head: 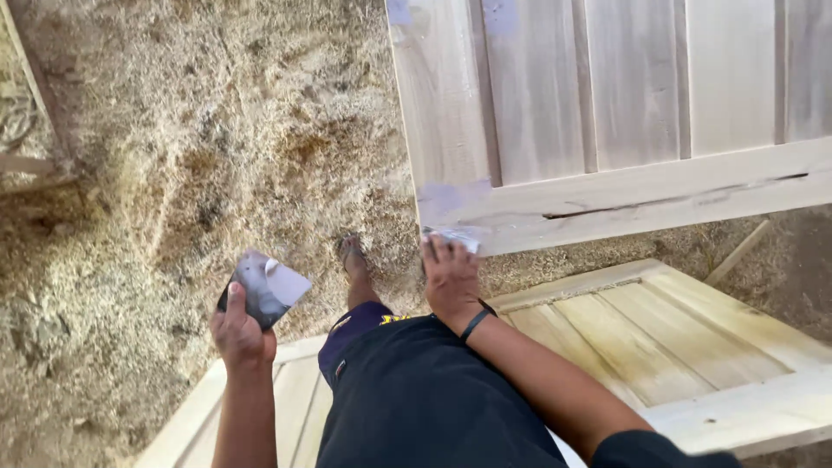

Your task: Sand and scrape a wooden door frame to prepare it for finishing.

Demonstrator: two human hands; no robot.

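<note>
Dark shorts point(433, 407) fill the near foreground, with both bare arms reaching out past them. Left hand point(240, 334) grips a small flat dark card smeared with pale grey filler point(264, 286), thumb across its near edge, held in the air over the sawdust-strewn ground point(173, 156). Right hand point(451, 277) lies nearer the upright pale wooden panelled door point(607, 113), fingers together and pressed against the lower left corner of its bottom rail, where grey filler patches point(451, 201) show. That rail's long axis runs rightward and slightly up. Another pale wooden panel point(659, 347) lies flat under the right arm; open ground lies to the left.
</note>
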